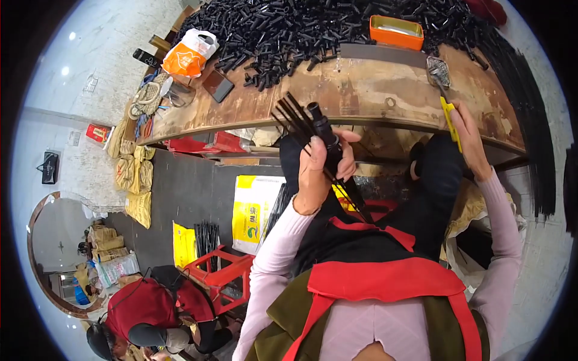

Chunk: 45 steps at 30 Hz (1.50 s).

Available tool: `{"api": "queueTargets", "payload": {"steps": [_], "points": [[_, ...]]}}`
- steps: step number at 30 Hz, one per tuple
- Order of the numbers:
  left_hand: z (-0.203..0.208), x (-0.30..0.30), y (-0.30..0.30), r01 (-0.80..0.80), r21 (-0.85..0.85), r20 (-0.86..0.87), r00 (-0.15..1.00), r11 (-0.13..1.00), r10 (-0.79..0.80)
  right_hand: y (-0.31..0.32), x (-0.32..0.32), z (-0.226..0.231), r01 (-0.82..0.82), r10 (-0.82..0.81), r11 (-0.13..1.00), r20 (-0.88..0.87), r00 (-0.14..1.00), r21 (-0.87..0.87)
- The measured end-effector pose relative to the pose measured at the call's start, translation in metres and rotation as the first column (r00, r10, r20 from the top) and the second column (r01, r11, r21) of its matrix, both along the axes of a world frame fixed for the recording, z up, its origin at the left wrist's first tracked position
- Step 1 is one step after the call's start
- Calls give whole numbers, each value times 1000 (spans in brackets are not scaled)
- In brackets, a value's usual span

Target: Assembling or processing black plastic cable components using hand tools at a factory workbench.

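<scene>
My left hand is wrapped round a bundle of thin black rods and a thicker black tubular part, held tilted over my lap in front of the table edge. The rods fan out at their upper ends; their lower ends slant down toward my thighs. On the right, my right hand is closed on a yellow-handled tool. Its narrow grey end reaches to a small dish of greyish bits on the wooden table. Whether the tip touches the bits I cannot tell.
A large heap of black tubular parts covers the table's far side, with an orange box, a phone and a plastic bag. Long black rods hang at right. A red stool and a co-worker are lower left.
</scene>
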<state>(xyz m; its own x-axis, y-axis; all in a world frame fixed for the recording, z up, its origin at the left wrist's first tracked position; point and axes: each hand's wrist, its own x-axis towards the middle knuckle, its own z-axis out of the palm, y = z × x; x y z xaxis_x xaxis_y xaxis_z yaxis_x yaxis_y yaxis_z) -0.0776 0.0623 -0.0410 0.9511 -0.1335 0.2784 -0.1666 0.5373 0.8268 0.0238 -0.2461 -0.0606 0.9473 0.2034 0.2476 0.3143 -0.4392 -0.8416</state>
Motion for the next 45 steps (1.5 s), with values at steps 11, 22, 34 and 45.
{"api": "queueTargets", "payload": {"steps": [11, 22, 34, 45], "points": [[10, -4, -7, 78, 152, -91, 994, 985, -65, 70, -85, 118, -498, 472, 857, -585, 659, 131], [11, -9, -3, 155, 208, -39, 988, 966, -150, 70, -83, 144, -567, 411, 816, -803, 432, 113], [9, -5, -6, 112, 319, -96, 992, 941, -85, 68, -65, 112, -596, 753, 501, -23, 657, -628], [3, 9, 6, 146, 90, -162, 978, 985, -130, 90, -72, 121, -566, 384, 824, -744, 547, 9]]}}
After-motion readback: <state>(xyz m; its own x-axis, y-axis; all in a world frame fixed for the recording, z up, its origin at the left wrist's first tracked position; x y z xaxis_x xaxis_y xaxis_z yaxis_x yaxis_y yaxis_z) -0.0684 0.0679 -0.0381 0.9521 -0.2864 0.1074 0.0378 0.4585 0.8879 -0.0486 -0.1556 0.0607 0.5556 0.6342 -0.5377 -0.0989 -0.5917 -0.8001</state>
